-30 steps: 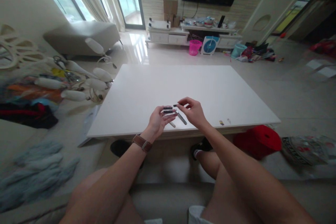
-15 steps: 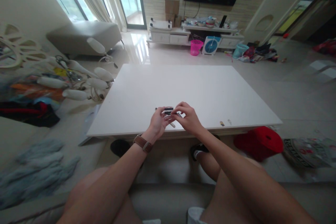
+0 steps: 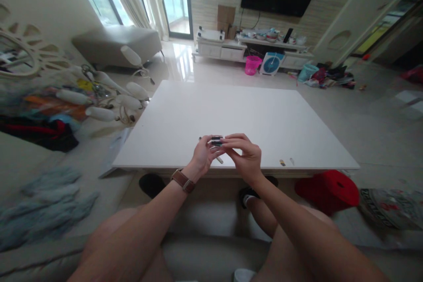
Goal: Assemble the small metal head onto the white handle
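Note:
A small dark object with a pale stripe (image 3: pixel 217 141) is held up just above the near side of the white table (image 3: pixel 228 110). My left hand (image 3: pixel 201 155) is closed around its left end, the fingers on its upper and lower sides. From the right, my right hand (image 3: pixel 246 155) pinches at its other end, index finger and thumb brought together there. The object's exact kind is too small to make out. Below the left fingers lies a thin, light-coloured stick-like tool (image 3: pixel 220 160), partly covered by that hand.
Two small pieces, one brownish (image 3: pixel 282 163) and one clear (image 3: pixel 291 161), lie near the table's front edge at right. A red cylindrical stool (image 3: pixel 327 191) stands beyond that edge. Lamp arms with white shades (image 3: pixel 127 101) reach beside the table's left side.
The view has shifted slightly. My right hand's fingers have straightened and moved onto the object's right end; a slim item under them earlier no longer shows. My left hand keeps its hold.

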Demonstrator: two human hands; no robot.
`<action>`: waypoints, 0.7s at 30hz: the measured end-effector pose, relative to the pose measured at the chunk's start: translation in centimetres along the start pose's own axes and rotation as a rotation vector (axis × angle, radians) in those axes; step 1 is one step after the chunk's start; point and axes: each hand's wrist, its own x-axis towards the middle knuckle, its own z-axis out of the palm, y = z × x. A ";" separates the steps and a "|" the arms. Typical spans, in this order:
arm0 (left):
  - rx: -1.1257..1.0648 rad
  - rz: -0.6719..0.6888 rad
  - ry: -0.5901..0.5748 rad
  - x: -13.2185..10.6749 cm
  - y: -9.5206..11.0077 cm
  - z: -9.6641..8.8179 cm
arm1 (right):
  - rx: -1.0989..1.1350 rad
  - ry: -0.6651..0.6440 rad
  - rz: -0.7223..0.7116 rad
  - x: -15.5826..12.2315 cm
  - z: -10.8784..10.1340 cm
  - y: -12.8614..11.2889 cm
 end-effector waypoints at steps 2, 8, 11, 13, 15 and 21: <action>0.020 -0.001 0.001 -0.1 0.1 0.1 | 0.270 0.122 0.267 -0.1 0.4 -0.4; 0.037 0.006 -0.011 -0.3 0.1 0.1 | 0.674 0.218 0.622 0.4 0.2 -1.2; 0.044 0.007 -0.030 -0.1 0.0 -0.2 | 0.713 0.229 0.664 0.6 0.0 -1.5; 0.044 0.006 -0.039 0.0 -0.1 -0.4 | 0.723 0.205 0.657 0.6 -0.1 -1.7; 0.045 0.008 -0.040 0.1 -0.1 -0.5 | 0.731 0.170 0.637 0.5 -0.2 -1.8; 0.041 0.018 -0.028 0.0 -0.1 -0.4 | 0.743 0.133 0.616 0.4 -0.3 -1.8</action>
